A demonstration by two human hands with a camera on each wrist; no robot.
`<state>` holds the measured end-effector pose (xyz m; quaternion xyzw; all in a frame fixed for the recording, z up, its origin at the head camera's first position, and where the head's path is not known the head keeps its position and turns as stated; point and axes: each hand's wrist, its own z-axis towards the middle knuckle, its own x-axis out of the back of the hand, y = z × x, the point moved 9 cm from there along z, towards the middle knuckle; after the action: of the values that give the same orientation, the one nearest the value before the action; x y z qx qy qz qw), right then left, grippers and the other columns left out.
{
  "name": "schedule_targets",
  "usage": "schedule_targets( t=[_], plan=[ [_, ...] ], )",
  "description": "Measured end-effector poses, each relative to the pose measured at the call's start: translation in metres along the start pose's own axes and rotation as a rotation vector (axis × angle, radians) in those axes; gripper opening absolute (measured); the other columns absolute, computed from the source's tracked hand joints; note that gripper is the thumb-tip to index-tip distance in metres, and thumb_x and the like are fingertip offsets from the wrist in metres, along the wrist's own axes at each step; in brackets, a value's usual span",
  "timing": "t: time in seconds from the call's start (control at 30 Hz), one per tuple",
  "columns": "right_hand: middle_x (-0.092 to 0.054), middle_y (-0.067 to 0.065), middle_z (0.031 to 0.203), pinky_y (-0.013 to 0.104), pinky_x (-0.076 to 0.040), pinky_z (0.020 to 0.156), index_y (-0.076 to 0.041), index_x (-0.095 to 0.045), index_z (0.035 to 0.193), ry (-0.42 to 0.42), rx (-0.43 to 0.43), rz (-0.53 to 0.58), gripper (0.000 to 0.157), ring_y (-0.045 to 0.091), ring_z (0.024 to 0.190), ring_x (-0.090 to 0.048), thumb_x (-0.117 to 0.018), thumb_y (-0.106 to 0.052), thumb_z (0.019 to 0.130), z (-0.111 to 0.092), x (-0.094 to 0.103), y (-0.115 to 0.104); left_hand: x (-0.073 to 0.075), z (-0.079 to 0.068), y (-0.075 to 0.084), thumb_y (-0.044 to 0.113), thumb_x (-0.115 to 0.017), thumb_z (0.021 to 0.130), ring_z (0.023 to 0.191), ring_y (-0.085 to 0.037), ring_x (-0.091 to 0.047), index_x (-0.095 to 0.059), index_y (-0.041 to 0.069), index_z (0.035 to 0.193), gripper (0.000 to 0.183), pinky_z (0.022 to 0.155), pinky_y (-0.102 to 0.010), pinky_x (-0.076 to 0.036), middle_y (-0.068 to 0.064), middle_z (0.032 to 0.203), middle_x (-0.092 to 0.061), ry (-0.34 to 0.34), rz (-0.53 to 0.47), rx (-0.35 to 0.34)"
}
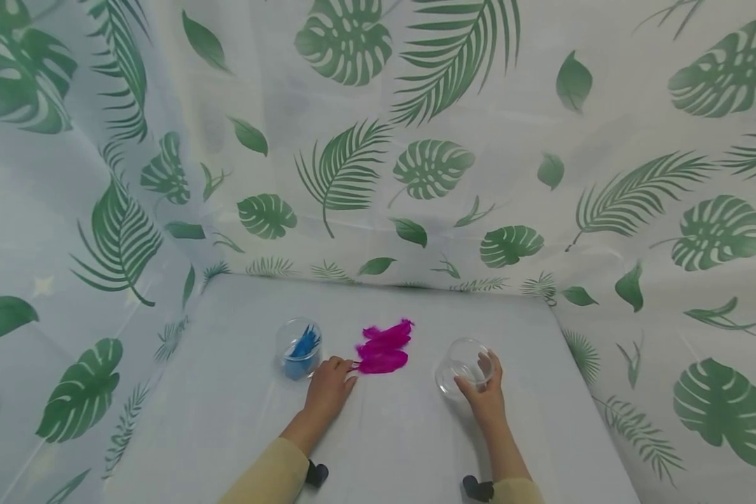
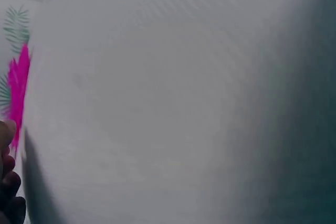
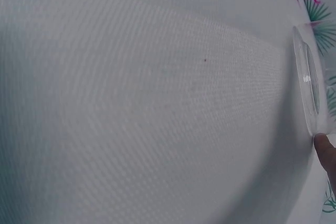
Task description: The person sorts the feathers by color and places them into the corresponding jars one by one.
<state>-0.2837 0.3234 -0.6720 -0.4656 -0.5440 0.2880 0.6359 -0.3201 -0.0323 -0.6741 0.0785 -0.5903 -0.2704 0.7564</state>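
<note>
The pale table (image 1: 384, 427) spreads out on every side of the magenta feathers (image 1: 384, 346). The left hand (image 1: 329, 386) is just to the left of these feathers, on the person's side, with its fingertips at their near end. I cannot tell whether thumb and finger pinch there or only touch. The right hand (image 1: 490, 400) is well to the right of the feathers and holds the clear cup (image 1: 447, 381) between thumb and fingers. I see nothing inside this cup, and I cannot say whether it is tilted. To the left of the feathers, beyond the left hand, stands the other cup (image 1: 283, 351), with blue feathers (image 1: 304, 344) in it.

The magenta feathers lie with their long axis roughly crosswise, the right ends a little farther from the person. The nearest one has its quill (image 1: 355, 365) toward the left hand. So, in my judgement, the left hand is the closer one and is well placed at the quill end, while the clear cup is apart, on the opposite side.
</note>
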Motion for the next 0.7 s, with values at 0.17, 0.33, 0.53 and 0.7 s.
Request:
schedule_targets(
  t=[0.17, 0.33, 0.53, 0.7],
  plan=[
    [-0.024, 0.005, 0.164, 0.06, -0.019, 0.12, -0.04, -0.003, 0.156, 0.003, -0.009, -0.004, 0.103, 0.037, 0.152, -0.019, -0.077, -0.041, 0.084, 0.0, 0.001, 0.0, -0.001, 0.0, -0.003, 0.024, -0.073, 0.09, 0.087, -0.021, -0.06, -0.073, 0.015, 0.101, 0.014, 0.078, -0.037, -0.054, -0.002, 0.095, -0.064, 0.031, -0.013, -0.012],
    [-0.024, 0.006, 0.163, 0.061, -0.019, 0.12, -0.038, -0.004, 0.157, 0.016, 0.01, -0.007, 0.103, 0.037, 0.151, -0.02, -0.078, -0.037, 0.085, 0.004, 0.001, -0.003, -0.001, 0.005, -0.009, 0.023, -0.071, 0.091, 0.085, -0.019, -0.059, -0.073, 0.017, 0.094, 0.006, 0.077, -0.035, -0.053, 0.0, 0.091, -0.064, 0.052, -0.069, 0.013],
    [-0.024, 0.007, 0.163, 0.062, -0.02, 0.119, -0.036, -0.003, 0.157, 0.007, 0.023, -0.007, 0.103, 0.038, 0.151, -0.02, -0.077, -0.034, 0.085, 0.004, -0.001, 0.001, -0.004, 0.002, -0.018, 0.028, -0.07, 0.092, 0.087, -0.016, -0.062, -0.073, 0.019, 0.093, 0.009, 0.08, -0.035, -0.055, 0.003, 0.092, -0.067, 0.015, -0.125, 0.1],
    [-0.025, 0.008, 0.163, 0.064, -0.019, 0.119, -0.037, -0.004, 0.157, 0.008, 0.036, 0.011, 0.103, 0.04, 0.15, -0.02, -0.078, -0.033, 0.085, 0.004, 0.001, 0.003, -0.005, 0.0, -0.021, 0.029, -0.07, 0.092, 0.089, -0.013, -0.062, -0.073, 0.022, 0.095, 0.008, 0.082, -0.034, -0.056, 0.007, 0.093, -0.069, 0.016, -0.196, 0.122]
  ],
)
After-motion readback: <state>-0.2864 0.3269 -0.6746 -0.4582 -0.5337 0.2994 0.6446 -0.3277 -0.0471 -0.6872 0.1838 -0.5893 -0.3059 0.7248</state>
